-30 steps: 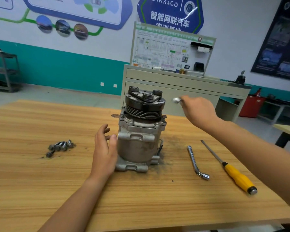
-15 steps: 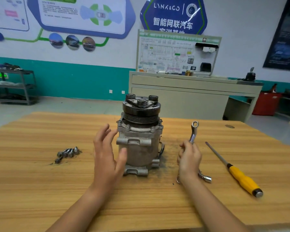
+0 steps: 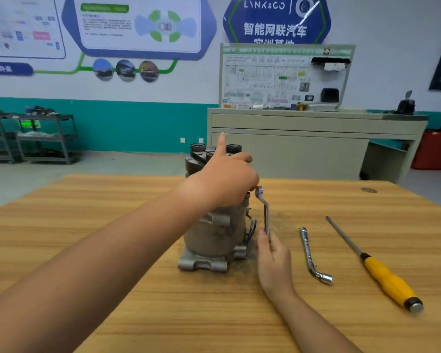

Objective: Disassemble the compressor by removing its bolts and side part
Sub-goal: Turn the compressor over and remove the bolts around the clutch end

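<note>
My left hand (image 3: pixel 222 179) curls over the top of the upright compressor (image 3: pixel 214 233), thumb raised. My right hand (image 3: pixel 273 258) grips the wrench (image 3: pixel 266 215) at the compressor's three o'clock side, ring end up.

Left arm stretches from the near left toward the middle, forearm bare. The left grip (image 3: pixel 224 179) lies back-up over the top of the compressor (image 3: pixel 214 233) with one finger raised straight; the other fingers bend down on the right side, mostly hidden. Right forearm rises from the near right, and the right grip (image 3: pixel 273 256) pinches the lower end of an upright wrench (image 3: pixel 266 212).
</note>
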